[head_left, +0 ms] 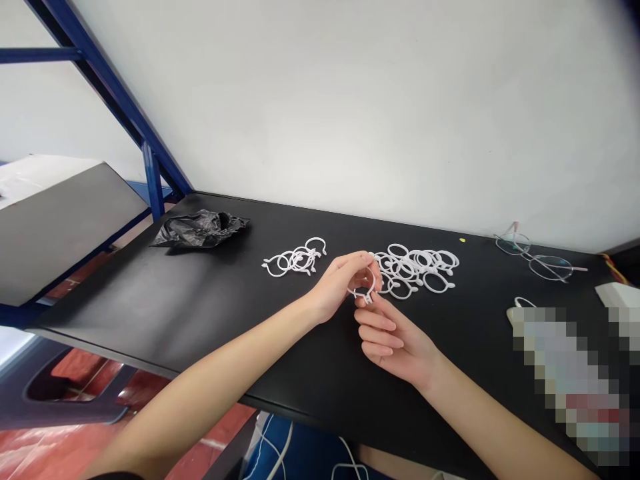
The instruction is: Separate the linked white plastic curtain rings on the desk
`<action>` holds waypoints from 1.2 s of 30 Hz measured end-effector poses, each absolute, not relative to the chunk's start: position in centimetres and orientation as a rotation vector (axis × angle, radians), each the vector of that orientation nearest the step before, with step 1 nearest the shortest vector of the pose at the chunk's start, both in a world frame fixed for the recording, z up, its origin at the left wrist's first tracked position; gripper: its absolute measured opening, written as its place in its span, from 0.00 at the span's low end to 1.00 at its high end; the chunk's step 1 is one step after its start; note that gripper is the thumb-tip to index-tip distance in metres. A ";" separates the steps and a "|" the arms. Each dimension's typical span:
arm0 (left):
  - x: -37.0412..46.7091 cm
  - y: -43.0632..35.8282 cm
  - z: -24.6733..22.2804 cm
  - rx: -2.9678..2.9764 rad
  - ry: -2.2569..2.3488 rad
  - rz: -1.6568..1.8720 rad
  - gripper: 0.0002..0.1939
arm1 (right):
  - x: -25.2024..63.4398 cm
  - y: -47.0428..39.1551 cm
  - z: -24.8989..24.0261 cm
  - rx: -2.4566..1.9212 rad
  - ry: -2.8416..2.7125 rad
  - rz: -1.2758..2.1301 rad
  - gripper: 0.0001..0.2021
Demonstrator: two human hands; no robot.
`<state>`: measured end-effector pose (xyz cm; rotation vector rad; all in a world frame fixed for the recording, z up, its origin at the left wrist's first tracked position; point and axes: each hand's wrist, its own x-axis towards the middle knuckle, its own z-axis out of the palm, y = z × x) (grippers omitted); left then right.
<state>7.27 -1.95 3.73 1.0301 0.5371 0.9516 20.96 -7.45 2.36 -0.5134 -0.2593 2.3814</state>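
Note:
Both hands meet over the middle of the black table around one white plastic ring [374, 283] with small tabs at its lower end. My left hand [343, 283] curls its fingers and thumb about the ring's upper and left side. At the tabs, my right hand [393, 333] pinches the ring between thumb and forefinger, its other fingers curled. Just behind the hands lies a pile of closed white rings [437, 283], partly hidden by my fingers. Left of my left hand sits a smaller heap of white rings [299, 259], at least some of them open.
A crumpled black plastic bag [200, 230] lies at the table's far left. Eyeglasses [550, 268] rest at the back right, with a blurred-out object [565, 373] nearer me. A white wall [350, 120] rises behind the table [225, 287]; a blue metal frame [120, 87] stands left.

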 end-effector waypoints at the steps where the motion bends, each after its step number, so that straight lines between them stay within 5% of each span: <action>1: 7.3 -1.9 3.7 1.030 0.539 0.946 0.18 | 21.0 -7.5 2.4 -0.519 -0.286 2.372 0.09; 11: 7.1 -1.8 3.8 1.108 0.604 0.979 0.14 | 20.9 -7.1 3.2 -0.706 -0.399 2.154 0.10; 24: 7.1 -2.2 3.5 1.484 0.872 1.019 0.19 | 20.1 -7.7 2.7 -1.219 -1.150 1.289 0.13; 36: 7.2 -2.3 3.4 1.480 0.819 1.028 0.18 | 20.2 -8.0 2.8 -1.249 -1.295 1.098 0.12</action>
